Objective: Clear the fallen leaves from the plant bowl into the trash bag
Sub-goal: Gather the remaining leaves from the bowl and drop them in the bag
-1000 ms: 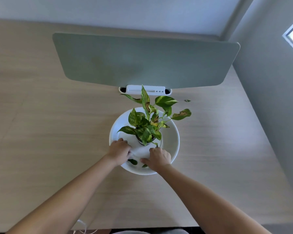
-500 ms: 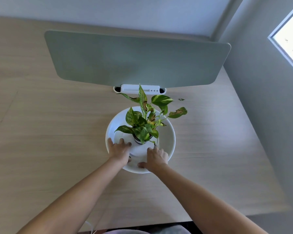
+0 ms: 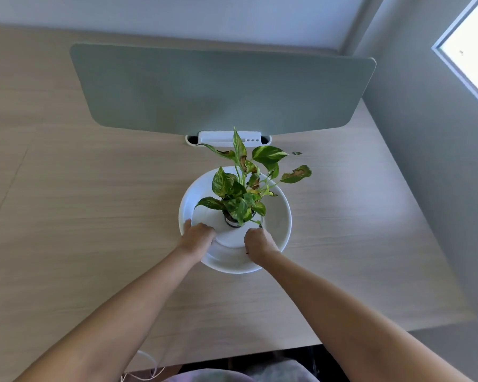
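Hands: left hand (image 3: 196, 235), right hand (image 3: 258, 241) curled inside one bowl (image 3: 283, 216); contents hidden.

A glossy round white ceramic bowl (image 3: 280, 216) is seen on a pale wood-grain bench (image 3: 80, 202). The potted plant's pointed leaves (image 3: 229, 186) are marbled green and yellow, some blotched brown. A flat sage-green divider panel (image 3: 221, 89) is clamped in a white bracket (image 3: 218, 137).

One bowl (image 3: 280, 216), one plant (image 3: 240, 194), two hands, one stray leaf (image 3: 296, 153).

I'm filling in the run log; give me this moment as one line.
stage: gathering leaves | left hand: closed, in white bowl | right hand: closed, in bowl by plant | stray leaf: on desk | trash bag: not visible
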The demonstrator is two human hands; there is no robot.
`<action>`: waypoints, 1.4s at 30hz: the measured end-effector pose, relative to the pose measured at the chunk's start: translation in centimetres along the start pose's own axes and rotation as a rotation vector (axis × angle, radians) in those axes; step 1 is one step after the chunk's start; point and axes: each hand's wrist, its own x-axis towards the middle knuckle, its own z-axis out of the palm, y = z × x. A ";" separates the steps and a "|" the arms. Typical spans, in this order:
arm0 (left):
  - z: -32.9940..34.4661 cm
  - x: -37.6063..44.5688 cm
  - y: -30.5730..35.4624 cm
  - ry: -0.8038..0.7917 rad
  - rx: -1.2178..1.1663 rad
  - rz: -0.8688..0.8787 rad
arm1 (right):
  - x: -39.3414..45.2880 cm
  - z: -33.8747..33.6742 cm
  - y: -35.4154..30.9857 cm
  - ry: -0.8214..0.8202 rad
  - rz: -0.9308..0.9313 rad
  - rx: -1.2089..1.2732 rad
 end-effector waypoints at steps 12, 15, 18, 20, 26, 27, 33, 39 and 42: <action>-3.4 -0.1 -1.6 -0.016 -1.140 -0.278 | -3.1 -3.7 5.4 0.227 0.343 0.962; -3.7 -1.0 0.3 -0.116 -1.349 -0.393 | -5.1 -3.7 7.5 0.217 0.361 1.135; -3.4 -1.8 3.9 -0.216 -1.427 -0.384 | -7.6 -3.5 10.6 0.259 0.365 1.248; -2.6 -2.1 7.7 -0.284 -1.461 -0.346 | -10.0 -3.1 13.7 0.296 0.368 1.311; 1.1 -3.4 22.2 -0.448 -1.451 -0.250 | -19.5 0.3 24.1 0.323 0.493 1.467; 2.1 -3.5 24.9 -0.474 -1.428 -0.234 | -21.1 1.1 26.0 0.331 0.526 1.484; 9.6 -5.0 37.9 -0.621 -1.327 -0.176 | -28.0 8.6 34.5 0.438 0.742 1.504; 18.6 -5.4 43.9 -0.624 -1.146 -0.316 | -29.6 15.2 38.3 0.447 1.029 1.514; 22.5 -4.0 45.0 -0.557 -1.136 -0.398 | -28.4 18.2 39.7 0.492 1.099 1.560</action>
